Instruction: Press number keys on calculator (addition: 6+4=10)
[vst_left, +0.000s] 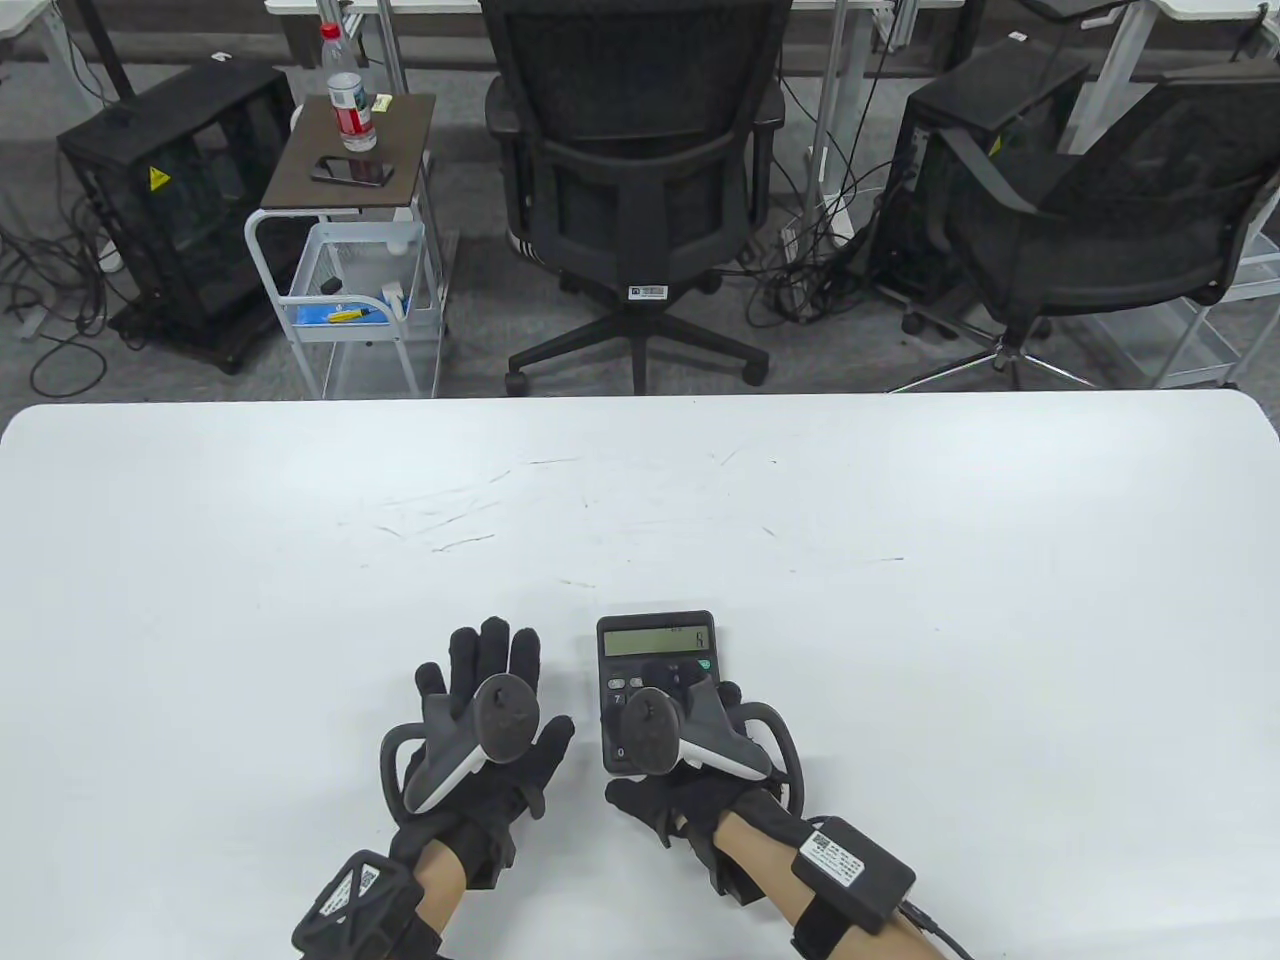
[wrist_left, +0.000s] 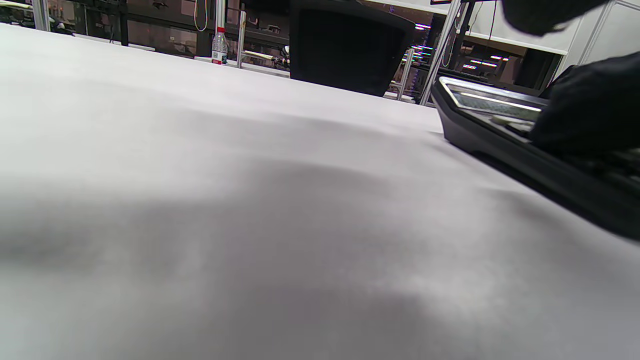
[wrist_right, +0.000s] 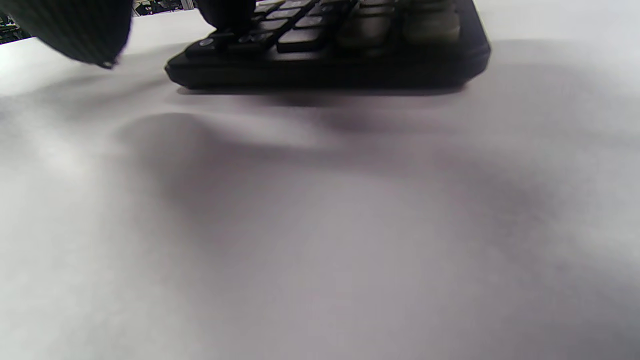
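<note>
**Right hand on the keypad, left hand flat beside it**

I see the calculator (vst_left: 656, 690) lying on the white table (vst_left: 900, 600) near the front edge, its display reading 6. My right hand (vst_left: 690, 770) reaches over its lower half, a fingertip (wrist_right: 227, 15) down on the keys; the other fingers' curl I cannot tell. My left hand (vst_left: 480, 740) rests palm-down just left of the calculator, fingers spread and holding nothing, apart from it.

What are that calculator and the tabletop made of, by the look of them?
The calculator looks like matte black plastic, with a molded case and a glossy, reflective display window. The table seems a smooth white laminate or coated board, showing fine dark scuffs; what lies beneath can't be told.
</note>
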